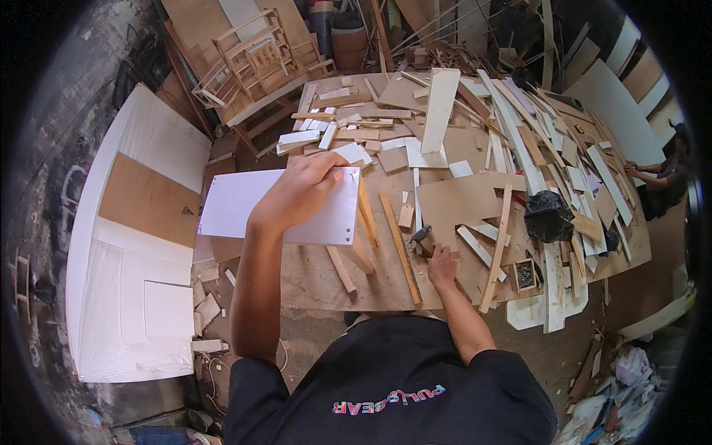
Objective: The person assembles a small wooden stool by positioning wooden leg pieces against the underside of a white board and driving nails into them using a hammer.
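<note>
A carpentry workshop: wood offcuts (519, 141) littering a plywood workbench (319, 278)

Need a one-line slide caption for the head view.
Left hand lifts a white drilled panel over a scrap-strewn workbench while the right hand rests on it by a small dark tool.

A large plywood worktop (326, 278) is covered with offcuts: white laminate strips (519, 144), thin wooden slats (400, 245), brown board pieces (456, 204), a black plastic bag (549, 216) and a small open wooden box (525, 275) near its front edge.
</note>
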The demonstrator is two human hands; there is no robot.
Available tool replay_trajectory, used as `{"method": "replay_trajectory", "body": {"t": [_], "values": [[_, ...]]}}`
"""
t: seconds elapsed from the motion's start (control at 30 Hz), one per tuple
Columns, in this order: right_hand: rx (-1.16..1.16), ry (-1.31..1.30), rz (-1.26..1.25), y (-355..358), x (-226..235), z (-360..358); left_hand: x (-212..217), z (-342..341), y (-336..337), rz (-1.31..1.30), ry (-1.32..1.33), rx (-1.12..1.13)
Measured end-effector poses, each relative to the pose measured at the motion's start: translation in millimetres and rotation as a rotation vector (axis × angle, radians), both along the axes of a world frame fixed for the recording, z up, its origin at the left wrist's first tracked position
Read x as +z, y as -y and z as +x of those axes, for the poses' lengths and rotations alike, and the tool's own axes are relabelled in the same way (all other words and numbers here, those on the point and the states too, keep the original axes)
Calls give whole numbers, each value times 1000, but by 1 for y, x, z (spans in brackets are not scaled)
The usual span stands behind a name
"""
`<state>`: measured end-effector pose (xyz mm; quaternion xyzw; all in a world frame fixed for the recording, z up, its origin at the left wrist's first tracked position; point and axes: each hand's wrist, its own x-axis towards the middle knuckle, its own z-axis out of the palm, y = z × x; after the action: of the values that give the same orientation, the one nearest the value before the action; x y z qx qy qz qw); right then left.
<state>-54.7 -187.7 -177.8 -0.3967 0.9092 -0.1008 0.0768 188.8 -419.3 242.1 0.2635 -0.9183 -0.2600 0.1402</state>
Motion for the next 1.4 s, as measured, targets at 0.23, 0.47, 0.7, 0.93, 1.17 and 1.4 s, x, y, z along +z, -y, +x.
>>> {"method": "replay_trajectory", "body": {"t": [0.23,0.47,0.7,0.93,1.17,1.4], "values": [[94,322,-349,-2,47,-32,-16,-1,4,-275,-1,-22],[367,564,-500,-4,363,-12,-2,14,-20,-251,191,195],[515,231,-461,18,419,-1,-3,12,-17,-249,185,148],[389,559,-631,77,262,51,-5,17,-14,-265,177,153],[321,552,-704,106,192,69,-10,16,-10,-255,84,68],[344,599,-571,108,207,65,-5,10,-6,-197,117,68]]}}
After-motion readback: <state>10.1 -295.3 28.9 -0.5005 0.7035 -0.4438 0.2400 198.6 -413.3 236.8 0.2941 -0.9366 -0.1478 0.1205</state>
